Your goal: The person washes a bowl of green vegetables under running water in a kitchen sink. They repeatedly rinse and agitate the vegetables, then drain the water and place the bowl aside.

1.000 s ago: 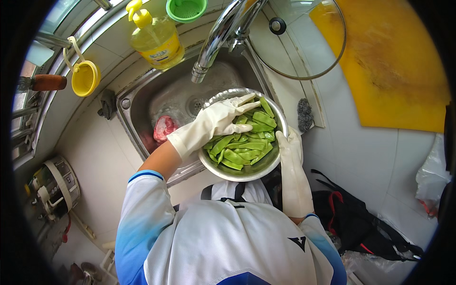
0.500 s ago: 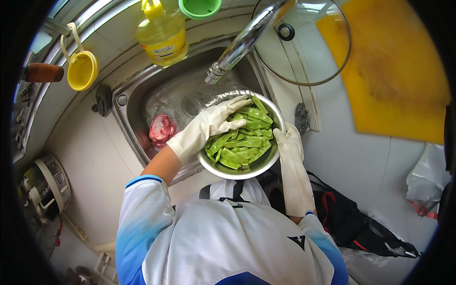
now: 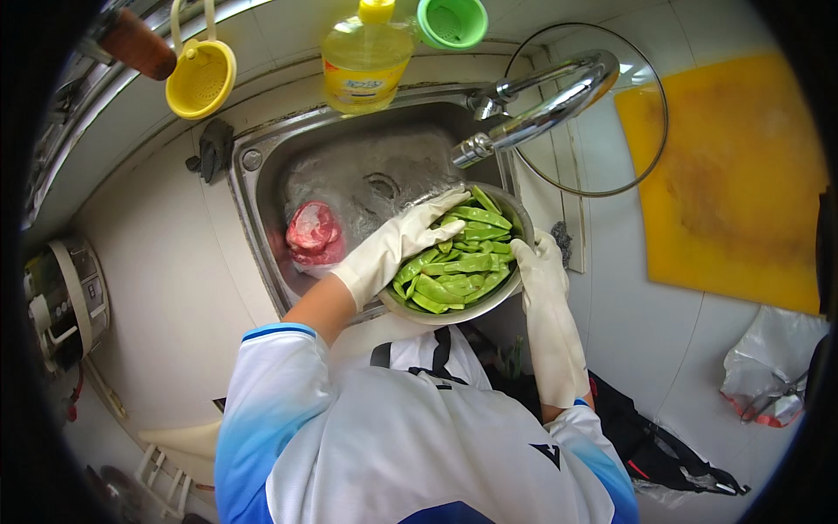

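Observation:
A metal bowl (image 3: 467, 316) full of flat green bean pods (image 3: 471, 266) is held at the sink's near right corner, partly over the basin. My left hand (image 3: 408, 234), in a white rubber glove, reaches across the bowl's left side with fingers stretched apart over the pods. On the bowl's right rim, my gloved right hand (image 3: 543, 262) keeps a grip, its thumb near the edge and the other fingers partly hidden. A chunk of red raw meat (image 3: 314, 230) lies in the left part of the metal sink (image 3: 251, 205).
A chrome faucet (image 3: 559, 100) arches over the sink's right side. Beyond the basin stand a yellow soap bottle (image 3: 367, 65) and a green strainer cup (image 3: 452, 22). To the right are a glass lid (image 3: 602, 179), a scouring pad (image 3: 561, 244) and a yellow cutting board (image 3: 733, 183).
The view has shifted, so the sink and counter things sit farther right and lower, and more of the faucet shows. Both hands stay on the bowl and beans in much the same pose.

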Motion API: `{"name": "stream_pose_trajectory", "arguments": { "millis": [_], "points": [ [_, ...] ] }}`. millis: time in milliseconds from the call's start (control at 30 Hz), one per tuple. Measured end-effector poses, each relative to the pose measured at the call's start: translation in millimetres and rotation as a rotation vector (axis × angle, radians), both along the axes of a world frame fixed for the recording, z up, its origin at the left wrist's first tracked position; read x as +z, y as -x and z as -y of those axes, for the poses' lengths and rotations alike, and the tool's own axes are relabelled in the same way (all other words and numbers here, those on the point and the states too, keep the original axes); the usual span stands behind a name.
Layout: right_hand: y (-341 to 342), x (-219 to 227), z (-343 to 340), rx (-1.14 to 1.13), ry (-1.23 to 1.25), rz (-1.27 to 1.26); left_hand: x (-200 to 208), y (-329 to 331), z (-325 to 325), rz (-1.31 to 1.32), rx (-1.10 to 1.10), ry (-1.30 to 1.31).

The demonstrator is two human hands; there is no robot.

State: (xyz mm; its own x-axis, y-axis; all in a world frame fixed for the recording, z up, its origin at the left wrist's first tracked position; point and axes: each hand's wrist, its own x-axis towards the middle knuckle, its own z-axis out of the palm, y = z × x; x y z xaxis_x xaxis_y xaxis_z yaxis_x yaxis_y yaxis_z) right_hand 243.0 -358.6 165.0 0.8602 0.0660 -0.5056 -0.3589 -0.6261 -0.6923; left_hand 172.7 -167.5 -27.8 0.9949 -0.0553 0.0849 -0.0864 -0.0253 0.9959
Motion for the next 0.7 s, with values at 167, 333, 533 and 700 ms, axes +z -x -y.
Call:
{"name": "stream_pose_trajectory", "arguments": {
  "millis": [167, 333, 533, 700],
  "points": [
    [-14, 6, -17, 0.089, 0.147, -0.012, -4, 3, 7, 0.007, 0.075, 0.103],
    [-28, 8, -27, 0.185, 0.286, -0.051, 0, 11, 10, -0.069, 0.133, 0.115],
    [-32, 8, -40, 0.206, 0.167, -0.029, -12, 12, 16, -0.068, 0.191, 0.135],
    [-35, 15, -59, 0.167, 0.067, -0.143, -14, 10, 17, -0.074, 0.192, 0.276]
  ]
}}
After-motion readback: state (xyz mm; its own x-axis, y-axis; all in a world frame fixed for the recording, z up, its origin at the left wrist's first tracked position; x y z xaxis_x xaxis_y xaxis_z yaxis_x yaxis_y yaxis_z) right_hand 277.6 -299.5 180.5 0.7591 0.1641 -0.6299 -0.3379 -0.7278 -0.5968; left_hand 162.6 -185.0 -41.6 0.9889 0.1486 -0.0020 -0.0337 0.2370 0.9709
